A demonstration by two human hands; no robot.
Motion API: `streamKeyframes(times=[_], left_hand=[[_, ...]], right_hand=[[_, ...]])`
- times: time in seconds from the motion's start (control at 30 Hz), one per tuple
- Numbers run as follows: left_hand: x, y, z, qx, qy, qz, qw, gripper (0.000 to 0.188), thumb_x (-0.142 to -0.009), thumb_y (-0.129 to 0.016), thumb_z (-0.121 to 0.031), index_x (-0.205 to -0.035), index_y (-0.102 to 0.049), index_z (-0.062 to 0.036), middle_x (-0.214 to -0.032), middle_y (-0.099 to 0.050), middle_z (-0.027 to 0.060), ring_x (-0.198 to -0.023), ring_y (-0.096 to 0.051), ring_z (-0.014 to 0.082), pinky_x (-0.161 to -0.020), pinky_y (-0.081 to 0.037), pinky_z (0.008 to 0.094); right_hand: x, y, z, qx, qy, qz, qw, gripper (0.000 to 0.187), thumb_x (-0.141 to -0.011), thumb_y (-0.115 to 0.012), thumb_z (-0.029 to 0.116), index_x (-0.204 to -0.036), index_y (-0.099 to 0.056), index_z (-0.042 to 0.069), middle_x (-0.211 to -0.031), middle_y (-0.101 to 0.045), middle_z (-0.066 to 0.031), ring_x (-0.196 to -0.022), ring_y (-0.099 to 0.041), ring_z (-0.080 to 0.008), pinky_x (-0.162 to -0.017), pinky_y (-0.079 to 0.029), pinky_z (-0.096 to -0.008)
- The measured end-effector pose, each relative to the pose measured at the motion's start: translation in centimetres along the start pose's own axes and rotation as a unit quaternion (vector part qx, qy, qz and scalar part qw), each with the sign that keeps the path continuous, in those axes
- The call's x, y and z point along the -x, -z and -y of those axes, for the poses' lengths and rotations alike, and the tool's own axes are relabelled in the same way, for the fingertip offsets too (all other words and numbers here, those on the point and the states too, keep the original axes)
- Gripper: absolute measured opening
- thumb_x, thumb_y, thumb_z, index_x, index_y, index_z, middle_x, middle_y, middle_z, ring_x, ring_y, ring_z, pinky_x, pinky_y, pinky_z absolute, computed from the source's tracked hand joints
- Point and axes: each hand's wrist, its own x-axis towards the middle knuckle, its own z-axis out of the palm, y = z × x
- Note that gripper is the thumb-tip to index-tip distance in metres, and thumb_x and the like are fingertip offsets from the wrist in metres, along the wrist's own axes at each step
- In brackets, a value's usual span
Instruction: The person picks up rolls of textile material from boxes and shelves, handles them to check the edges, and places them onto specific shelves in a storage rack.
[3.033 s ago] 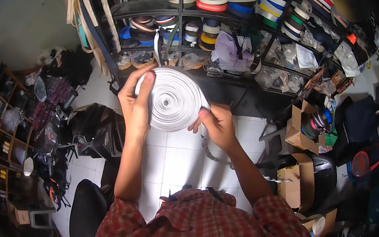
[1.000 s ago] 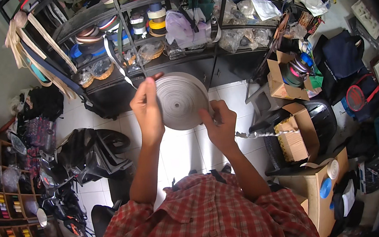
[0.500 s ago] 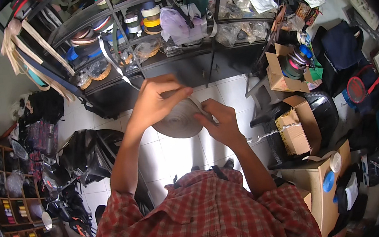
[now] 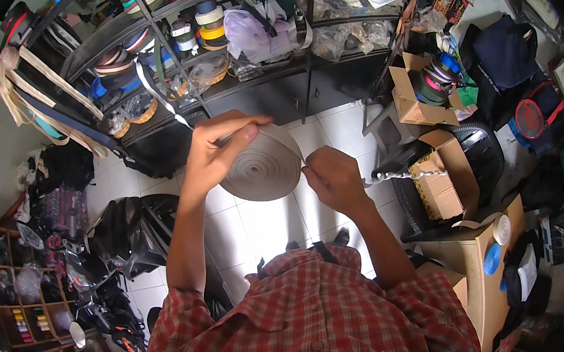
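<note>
The left hand [image 4: 212, 154] grips the upper left of a grey strap coil [image 4: 264, 171], held above the white tiled floor [image 4: 261, 231], while the right hand [image 4: 339, 179] pinches its right edge. A black shelving unit [image 4: 255, 103] stands beyond; rightward, a cardboard box [image 4: 441, 195] sits on a black chair [image 4: 488, 154].

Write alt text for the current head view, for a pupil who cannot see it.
A flat coil of grey strap is held above a white tiled floor, the left hand gripping its upper-left edge and the right hand pinching its right edge. Beyond stand black shelves with coloured rolls; to the right, an open cardboard box rests on a black chair.
</note>
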Motion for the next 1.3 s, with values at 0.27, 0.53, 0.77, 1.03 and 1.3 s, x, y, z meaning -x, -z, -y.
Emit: streamKeyframes(times=[0.27,0.53,0.77,1.03,1.3], left_hand=[[-0.5,-2.4,0.4,0.026,0.045,-0.067,0.996,0.014,-0.087,-0.062,-0.003,-0.097,-0.070,0.0043,-0.079,-0.067,0.0082,-0.072,-0.059,0.0095,-0.067,-0.045,0.0225],[-3.3,-4.6,0.7,-0.044,0.009,-0.051,0.998,0.014,-0.086,-0.063,-0.003,-0.097,-0.070,0.0031,-0.080,-0.068,0.0072,-0.071,-0.060,0.0087,-0.064,-0.046,0.0221],[-5.9,-9.5,1.7,-0.023,0.024,-0.115,0.993,0.016,-0.087,-0.063,-0.007,-0.097,-0.070,0.0040,-0.087,-0.070,0.0101,-0.079,-0.062,0.0120,-0.072,-0.048,0.0251],[-7.0,-17.0,4.1,0.177,0.080,-0.357,0.914,0.019,-0.093,-0.057,-0.013,-0.103,-0.063,0.0032,-0.109,-0.065,0.0140,-0.093,-0.057,0.0141,-0.086,-0.044,0.0283],[-13.3,-16.5,-1.9,-0.172,-0.037,0.158,0.972,0.019,-0.080,-0.068,-0.012,-0.096,-0.066,-0.0010,-0.094,-0.066,0.0174,-0.084,-0.065,0.0303,-0.074,-0.049,0.0317]], right_hand=[[0.0,2.5,-1.4,0.062,0.018,-0.023,0.998,0.019,-0.067,-0.070,-0.001,-0.064,-0.052,0.004,-0.063,-0.051,-0.0073,-0.058,-0.049,-0.0240,-0.053,-0.038,-0.0357],[0.3,5.9,-2.9,0.058,0.041,-0.060,0.996,0.020,-0.065,-0.070,-0.004,-0.065,-0.052,0.004,-0.067,-0.055,-0.0060,-0.060,-0.053,-0.0213,-0.053,-0.039,-0.0334],[2.3,5.5,-5.4,0.005,-0.054,-0.061,0.997,0.018,-0.067,-0.070,-0.003,-0.071,-0.053,0.001,-0.074,-0.058,-0.0104,-0.065,-0.056,-0.0250,-0.057,-0.046,-0.0356],[3.7,7.8,-7.4,-0.100,-0.244,-0.127,0.956,0.015,-0.083,-0.066,0.008,-0.087,-0.058,-0.004,-0.068,-0.058,-0.0133,-0.057,-0.059,-0.0218,-0.055,-0.045,-0.0301],[3.6,12.5,-10.0,-0.122,-0.161,-0.052,0.978,0.013,-0.083,-0.065,0.006,-0.085,-0.057,-0.004,-0.070,-0.057,-0.0114,-0.058,-0.055,-0.0186,-0.055,-0.044,-0.0284]])
